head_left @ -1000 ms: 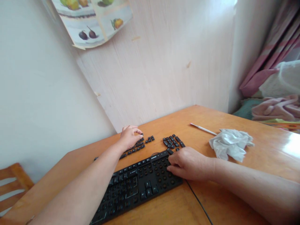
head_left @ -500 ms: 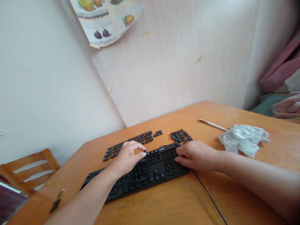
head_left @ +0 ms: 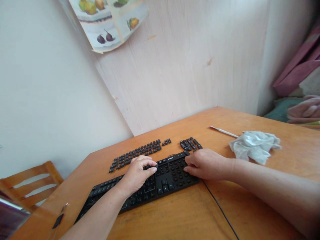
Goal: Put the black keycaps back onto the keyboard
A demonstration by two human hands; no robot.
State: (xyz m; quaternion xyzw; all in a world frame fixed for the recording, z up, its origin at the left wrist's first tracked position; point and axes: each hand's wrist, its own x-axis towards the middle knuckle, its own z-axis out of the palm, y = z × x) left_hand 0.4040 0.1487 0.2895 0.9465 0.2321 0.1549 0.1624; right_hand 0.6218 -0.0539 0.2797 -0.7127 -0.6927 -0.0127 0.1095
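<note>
A black keyboard [head_left: 140,195] with several keys removed lies on the orange wooden table [head_left: 175,220]. My left hand [head_left: 138,173] hovers over its middle, thumb and fingers pinched on a small black keycap [head_left: 156,165] at the keyboard's top edge. My right hand [head_left: 207,164] rests with curled fingers on the keyboard's right end and holds it down. Behind the keyboard, loose keycaps lie in a long row [head_left: 136,153] and a smaller cluster [head_left: 190,144].
A crumpled white cloth [head_left: 253,146] and a thin white stick [head_left: 223,132] lie to the right. The keyboard cable [head_left: 220,210] runs toward the front edge. A wooden chair [head_left: 27,180] stands at the left, and a small black object [head_left: 58,220] lies near the table's left corner.
My left hand has come back from the row of loose keycaps to the keyboard with a keycap pinched in it. The right hand has stayed on the keyboard's right end.
</note>
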